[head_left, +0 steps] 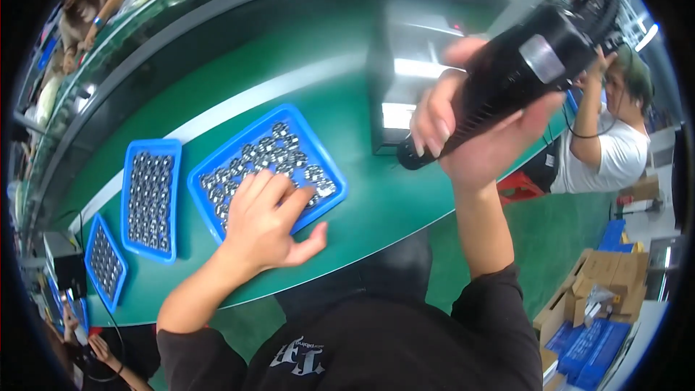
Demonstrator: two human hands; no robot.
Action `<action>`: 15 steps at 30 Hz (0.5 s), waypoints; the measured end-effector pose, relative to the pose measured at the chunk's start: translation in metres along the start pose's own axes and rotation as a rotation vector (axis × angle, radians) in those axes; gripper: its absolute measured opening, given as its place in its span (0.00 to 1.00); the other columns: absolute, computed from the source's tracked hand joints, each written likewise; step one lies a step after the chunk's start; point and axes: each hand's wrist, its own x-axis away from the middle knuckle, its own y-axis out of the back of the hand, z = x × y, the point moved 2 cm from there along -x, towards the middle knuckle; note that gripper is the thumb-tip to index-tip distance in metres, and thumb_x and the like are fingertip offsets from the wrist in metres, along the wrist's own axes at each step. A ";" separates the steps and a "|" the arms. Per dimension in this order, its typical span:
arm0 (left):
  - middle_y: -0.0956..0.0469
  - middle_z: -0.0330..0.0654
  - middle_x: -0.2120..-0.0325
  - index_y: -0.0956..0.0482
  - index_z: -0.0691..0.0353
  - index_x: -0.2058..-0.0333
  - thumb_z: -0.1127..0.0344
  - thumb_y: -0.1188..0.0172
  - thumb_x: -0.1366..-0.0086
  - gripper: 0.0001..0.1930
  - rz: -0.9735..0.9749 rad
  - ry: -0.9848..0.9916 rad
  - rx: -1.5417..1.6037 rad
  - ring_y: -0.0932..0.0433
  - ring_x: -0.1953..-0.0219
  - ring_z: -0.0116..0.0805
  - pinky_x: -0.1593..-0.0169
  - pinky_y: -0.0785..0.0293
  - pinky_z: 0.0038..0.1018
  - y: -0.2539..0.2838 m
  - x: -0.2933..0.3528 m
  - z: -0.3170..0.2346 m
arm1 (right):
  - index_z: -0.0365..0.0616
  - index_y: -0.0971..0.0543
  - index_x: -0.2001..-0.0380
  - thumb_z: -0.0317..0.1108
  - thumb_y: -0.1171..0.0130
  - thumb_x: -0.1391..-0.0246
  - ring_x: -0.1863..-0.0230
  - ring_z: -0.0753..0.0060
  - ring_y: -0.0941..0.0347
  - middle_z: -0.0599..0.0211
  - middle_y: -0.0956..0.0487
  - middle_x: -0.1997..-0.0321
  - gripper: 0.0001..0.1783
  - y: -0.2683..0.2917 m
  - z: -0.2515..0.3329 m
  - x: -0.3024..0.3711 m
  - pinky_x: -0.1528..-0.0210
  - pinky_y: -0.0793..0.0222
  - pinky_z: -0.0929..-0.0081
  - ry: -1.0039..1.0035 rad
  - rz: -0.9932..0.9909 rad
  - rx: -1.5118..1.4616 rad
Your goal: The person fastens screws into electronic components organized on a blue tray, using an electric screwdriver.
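Note:
My right hand (486,143) is wrapped round a black electric screwdriver (517,65), raised above the right part of the bench. The tool is tilted, its narrow end pointing down and to the left, and a cable loops from its top. My left hand (266,219) lies over the near side of a blue tray (318,141), fingers bent down over small black-and-silver parts (279,153). Its thumb sticks out to the side, apart from the fingers. No part shows in it, though the fingertips are partly hidden.
Two more blue trays, a middle one (125,195) and a smaller one (91,261), hold rows of similar parts at left. A shiny metal box (416,72) stands on the green bench (369,203). A co-worker (604,145) sits at right, above cardboard boxes (608,275).

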 end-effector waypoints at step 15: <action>0.34 0.40 0.73 0.14 0.58 0.58 0.48 0.29 0.54 0.27 0.153 0.175 -0.075 0.32 0.68 0.38 0.64 0.37 0.35 -0.007 -0.008 0.004 | 0.43 0.36 0.49 0.91 0.66 0.57 0.84 0.75 0.34 0.66 0.30 0.83 0.59 -0.052 -0.098 -0.001 0.80 0.35 0.77 -0.196 0.058 0.173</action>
